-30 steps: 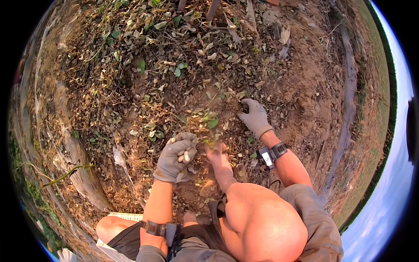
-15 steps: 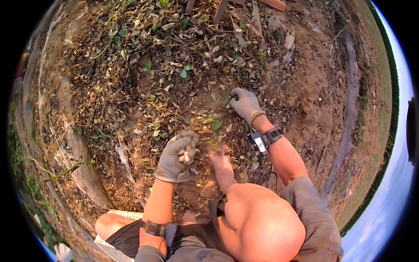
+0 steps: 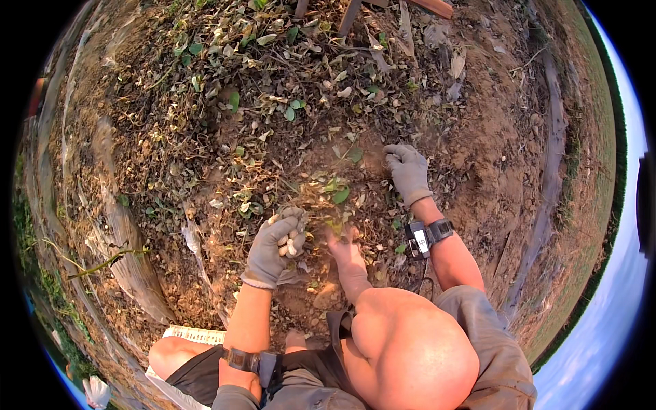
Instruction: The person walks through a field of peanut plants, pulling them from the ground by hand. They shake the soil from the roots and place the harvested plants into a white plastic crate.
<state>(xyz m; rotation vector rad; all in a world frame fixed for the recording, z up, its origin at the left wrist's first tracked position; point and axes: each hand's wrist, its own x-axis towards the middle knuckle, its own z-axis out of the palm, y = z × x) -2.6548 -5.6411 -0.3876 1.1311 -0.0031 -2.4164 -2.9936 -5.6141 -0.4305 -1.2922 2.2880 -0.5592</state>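
Observation:
My left hand, in a grey work glove, is raised above the soil with its fingers curled round several pale peanuts. Some of them show between the fingers and the palm. Farther off and to the right, my right hand, gloved alike, is low over the dry leaf litter. Its fingers are bent together toward the ground, and whether anything is between their tips is hidden. A loose peanut lies among the leaves beyond both hands.
My bare foot rests on the soil between my hands, beside green leaves. A white slatted crate is under my left leg. Reddish wooden legs stand at the far edge. Strips of plastic film run along both sides.
My right hand has moved to the right and slightly nearer, low over the litter. My left hand stays nearly in place, still holding the peanuts.

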